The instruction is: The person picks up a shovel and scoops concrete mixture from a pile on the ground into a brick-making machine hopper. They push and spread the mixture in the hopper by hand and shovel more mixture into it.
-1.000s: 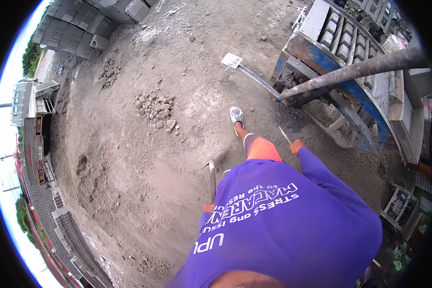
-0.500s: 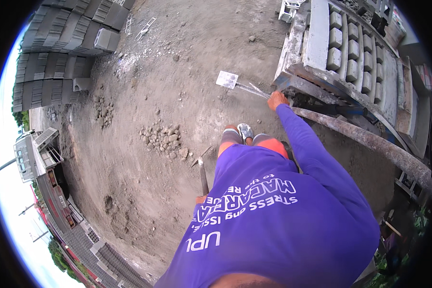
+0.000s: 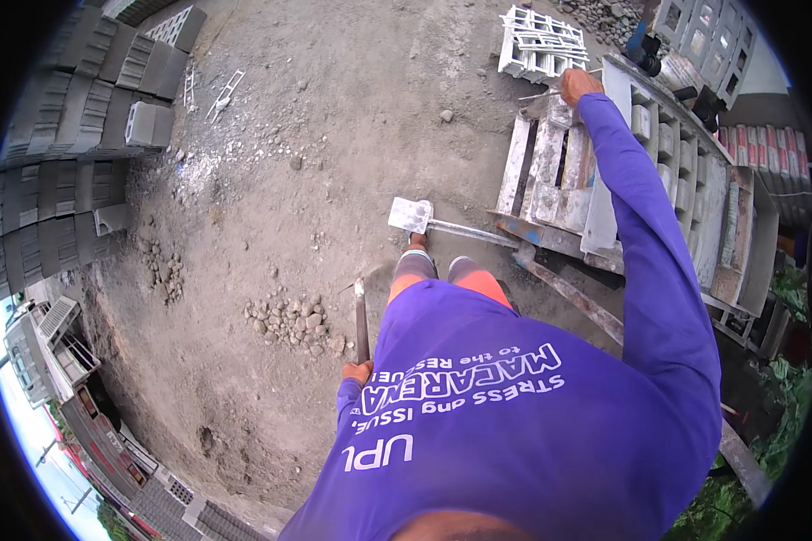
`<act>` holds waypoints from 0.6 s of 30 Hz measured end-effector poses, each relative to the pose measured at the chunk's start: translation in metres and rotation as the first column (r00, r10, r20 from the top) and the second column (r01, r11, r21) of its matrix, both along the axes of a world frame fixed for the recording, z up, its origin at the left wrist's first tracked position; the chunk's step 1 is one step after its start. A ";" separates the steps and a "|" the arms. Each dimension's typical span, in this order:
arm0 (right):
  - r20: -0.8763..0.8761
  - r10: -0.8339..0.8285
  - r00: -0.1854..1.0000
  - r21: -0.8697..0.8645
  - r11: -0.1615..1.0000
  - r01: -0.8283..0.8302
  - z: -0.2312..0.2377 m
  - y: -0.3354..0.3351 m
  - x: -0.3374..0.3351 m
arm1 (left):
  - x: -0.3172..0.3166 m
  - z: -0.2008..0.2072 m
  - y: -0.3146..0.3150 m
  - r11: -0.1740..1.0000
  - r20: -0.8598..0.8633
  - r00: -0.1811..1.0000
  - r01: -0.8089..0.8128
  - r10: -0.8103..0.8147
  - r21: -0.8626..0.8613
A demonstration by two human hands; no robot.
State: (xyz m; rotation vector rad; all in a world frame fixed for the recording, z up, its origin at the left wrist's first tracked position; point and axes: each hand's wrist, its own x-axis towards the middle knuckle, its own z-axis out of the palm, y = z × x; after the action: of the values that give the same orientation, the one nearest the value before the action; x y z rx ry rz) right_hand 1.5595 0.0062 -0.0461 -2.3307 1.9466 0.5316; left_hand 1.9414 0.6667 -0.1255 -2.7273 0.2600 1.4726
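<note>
Rod (image 3: 361, 320), dark, upright w/ tip on dirt ground (image 3: 271, 180), just beside stone pile (image 3: 293, 320): left hand (image 3: 358, 371) fingers closed round it. Right hand (image 3: 576, 83) rests on block machine (image 3: 677, 153); fingers' grip unclear. Stones lie loose, unshifted.

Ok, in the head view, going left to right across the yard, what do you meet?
Stacked grey concrete blocks → pile of small stones → left hand gripping an upright tool handle → shovel blade on the ground → block-making machine → right hand on it.
</note>
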 end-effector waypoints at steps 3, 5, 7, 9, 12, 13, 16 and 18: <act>-0.088 0.031 0.996 0.018 0.999 -0.029 0.003 -0.062 -0.008 | 0.018 -0.008 -0.028 0.999 -0.044 0.998 0.041 -0.042 -0.032; -0.210 0.036 0.977 0.023 0.999 -0.032 -0.012 -0.093 -0.020 | 0.028 -0.003 -0.052 0.997 -0.124 0.990 -0.069 0.065 -0.032; -0.222 0.044 0.974 0.012 0.999 -0.042 -0.028 -0.114 -0.032 | 0.036 0.003 -0.069 0.985 -0.173 0.972 -0.168 0.161 -0.027; -0.216 0.030 0.976 -0.040 0.998 -0.040 -0.037 -0.127 -0.034 | 0.044 0.007 -0.082 0.985 -0.202 0.966 -0.172 0.163 -0.028; -0.058 -0.012 0.998 -0.091 0.996 0.007 -0.046 -0.143 -0.039 | 0.051 0.017 -0.098 0.993 -0.215 0.970 -0.114 0.113 0.011; 0.043 0.006 0.999 -0.057 0.998 -0.003 -0.045 -0.147 -0.043 | 0.054 0.015 -0.096 0.992 -0.211 0.970 -0.123 0.121 0.003; 0.086 0.004 0.996 -0.078 0.997 0.003 -0.045 -0.166 -0.061 | 0.056 0.020 -0.103 0.998 -0.226 0.972 -0.062 0.061 0.002; 0.094 0.010 0.996 -0.092 0.996 -0.002 -0.049 -0.168 -0.051 | 0.054 0.025 -0.104 1.000 -0.224 0.975 -0.008 0.011 0.015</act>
State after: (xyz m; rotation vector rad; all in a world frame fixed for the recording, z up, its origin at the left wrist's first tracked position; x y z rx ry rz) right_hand 1.5082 -0.1619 -0.0950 -2.3687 1.9621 0.3322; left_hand 1.9955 0.5628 -0.1005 -2.5540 0.2406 1.7784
